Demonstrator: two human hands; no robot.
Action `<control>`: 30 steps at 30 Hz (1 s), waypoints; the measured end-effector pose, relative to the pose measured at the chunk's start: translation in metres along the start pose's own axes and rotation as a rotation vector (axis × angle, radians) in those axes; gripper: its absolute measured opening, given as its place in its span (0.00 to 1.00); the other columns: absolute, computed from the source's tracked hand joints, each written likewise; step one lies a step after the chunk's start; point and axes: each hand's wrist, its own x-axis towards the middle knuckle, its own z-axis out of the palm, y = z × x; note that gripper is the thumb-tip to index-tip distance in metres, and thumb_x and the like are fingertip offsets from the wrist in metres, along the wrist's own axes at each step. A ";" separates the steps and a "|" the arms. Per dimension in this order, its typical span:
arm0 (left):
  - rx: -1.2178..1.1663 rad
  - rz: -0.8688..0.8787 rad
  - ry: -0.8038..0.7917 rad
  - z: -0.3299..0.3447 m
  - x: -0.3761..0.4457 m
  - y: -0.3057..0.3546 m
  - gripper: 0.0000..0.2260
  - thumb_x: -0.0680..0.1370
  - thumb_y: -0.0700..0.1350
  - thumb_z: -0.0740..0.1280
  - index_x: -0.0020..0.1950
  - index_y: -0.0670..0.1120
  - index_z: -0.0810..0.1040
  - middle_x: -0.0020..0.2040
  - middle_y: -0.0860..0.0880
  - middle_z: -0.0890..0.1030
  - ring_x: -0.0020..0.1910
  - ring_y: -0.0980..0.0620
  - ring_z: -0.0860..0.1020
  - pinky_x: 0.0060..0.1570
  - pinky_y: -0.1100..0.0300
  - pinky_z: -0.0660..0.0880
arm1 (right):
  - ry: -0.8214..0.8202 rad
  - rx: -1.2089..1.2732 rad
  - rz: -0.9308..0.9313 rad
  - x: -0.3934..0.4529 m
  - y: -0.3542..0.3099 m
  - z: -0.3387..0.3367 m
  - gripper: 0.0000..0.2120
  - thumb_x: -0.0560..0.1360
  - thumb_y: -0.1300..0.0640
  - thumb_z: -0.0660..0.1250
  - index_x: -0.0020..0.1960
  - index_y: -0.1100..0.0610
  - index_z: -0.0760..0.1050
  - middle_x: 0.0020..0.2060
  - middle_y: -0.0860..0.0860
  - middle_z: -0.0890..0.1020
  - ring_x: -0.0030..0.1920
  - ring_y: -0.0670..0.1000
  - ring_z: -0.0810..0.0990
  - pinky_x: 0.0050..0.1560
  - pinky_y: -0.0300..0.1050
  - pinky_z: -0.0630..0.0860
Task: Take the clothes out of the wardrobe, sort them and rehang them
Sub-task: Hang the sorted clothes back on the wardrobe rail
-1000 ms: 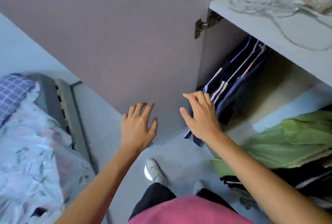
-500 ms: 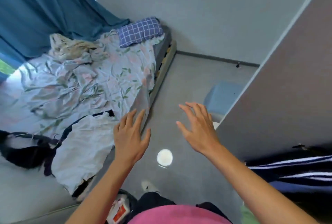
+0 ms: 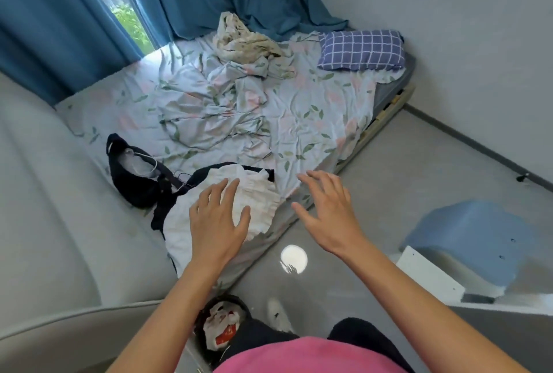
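Two hands fill the head view, the only view I have, and both are empty with fingers spread. My left hand point(image 3: 220, 221) hovers over the white garment point(image 3: 227, 214) on the near corner of the bed point(image 3: 299, 121); whether the palm touches the cloth I cannot tell. My right hand point(image 3: 327, 211) hangs to the right of it, past the bed's near edge and above the grey floor point(image 3: 389, 169), holding nothing.

That white garment lies partly under the left hand, its long axis running from near-left to far-right along the mattress edge, with its near end draped over the edge towards my legs. A dark garment point(image 3: 134, 181) lies touching it on the far-left side, and a wire hanger point(image 3: 179, 178) shows where the two meet. I judge the left hand the nearer one for either piece; the right would have to cross leftwards over the bed edge to help.

Room for sorting looks best on the flowered sheet beyond the clothes, between them and the checked pillow point(image 3: 360, 49) at the far right. Left of the bed a pale padded surface point(image 3: 59, 223) crowds close. On the right a blue stool point(image 3: 466, 241) stands well apart from the hands
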 end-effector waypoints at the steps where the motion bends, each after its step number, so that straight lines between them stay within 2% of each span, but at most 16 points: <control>1: -0.002 -0.033 0.001 -0.001 0.002 -0.011 0.28 0.81 0.60 0.60 0.80 0.54 0.68 0.77 0.53 0.71 0.76 0.47 0.66 0.68 0.43 0.69 | -0.020 -0.002 -0.029 0.013 -0.007 0.007 0.28 0.80 0.40 0.63 0.77 0.48 0.68 0.74 0.46 0.69 0.76 0.50 0.61 0.75 0.55 0.62; 7: -0.005 -0.214 -0.013 0.002 0.006 -0.058 0.28 0.81 0.61 0.58 0.80 0.55 0.67 0.77 0.52 0.70 0.77 0.47 0.66 0.71 0.43 0.68 | -0.140 0.018 -0.148 0.084 -0.031 0.046 0.30 0.79 0.37 0.58 0.77 0.48 0.69 0.73 0.46 0.69 0.75 0.50 0.63 0.74 0.54 0.63; 12: 0.052 -0.359 -0.042 0.007 0.038 -0.092 0.29 0.80 0.62 0.56 0.80 0.54 0.68 0.76 0.52 0.72 0.75 0.48 0.69 0.65 0.45 0.72 | -0.226 0.041 -0.221 0.158 -0.033 0.085 0.28 0.80 0.39 0.62 0.77 0.48 0.68 0.74 0.45 0.69 0.75 0.50 0.62 0.74 0.54 0.63; 18: 0.109 -0.574 -0.090 0.024 0.089 -0.126 0.30 0.79 0.62 0.55 0.78 0.53 0.70 0.72 0.51 0.75 0.70 0.47 0.73 0.58 0.45 0.75 | -0.405 0.057 -0.308 0.265 -0.029 0.137 0.30 0.78 0.37 0.58 0.76 0.48 0.69 0.72 0.46 0.71 0.74 0.51 0.65 0.73 0.57 0.66; 21: 0.096 -0.653 -0.128 0.048 0.118 -0.142 0.29 0.79 0.62 0.55 0.79 0.53 0.69 0.72 0.51 0.75 0.69 0.47 0.73 0.58 0.45 0.74 | -0.456 0.036 -0.369 0.315 -0.027 0.166 0.29 0.79 0.39 0.60 0.76 0.49 0.70 0.71 0.46 0.71 0.73 0.51 0.66 0.73 0.56 0.66; 24: 0.082 -0.720 -0.157 0.081 0.143 -0.164 0.27 0.82 0.60 0.60 0.80 0.53 0.67 0.74 0.51 0.73 0.71 0.47 0.71 0.61 0.45 0.73 | -0.511 0.007 -0.418 0.355 -0.027 0.205 0.30 0.79 0.37 0.56 0.77 0.50 0.70 0.72 0.47 0.72 0.73 0.51 0.65 0.72 0.55 0.65; 26: 0.051 -0.762 -0.161 0.109 0.153 -0.181 0.27 0.82 0.58 0.61 0.80 0.52 0.67 0.74 0.50 0.73 0.72 0.47 0.70 0.64 0.46 0.72 | -0.548 -0.006 -0.462 0.374 -0.022 0.241 0.28 0.80 0.39 0.59 0.76 0.50 0.70 0.72 0.47 0.71 0.73 0.51 0.65 0.72 0.55 0.64; 30: -0.012 -0.799 -0.179 0.175 0.157 -0.220 0.29 0.81 0.61 0.54 0.80 0.51 0.67 0.74 0.51 0.73 0.72 0.47 0.70 0.66 0.45 0.72 | -0.625 -0.056 -0.533 0.398 -0.003 0.323 0.26 0.81 0.43 0.64 0.76 0.51 0.70 0.73 0.48 0.71 0.74 0.51 0.64 0.71 0.53 0.64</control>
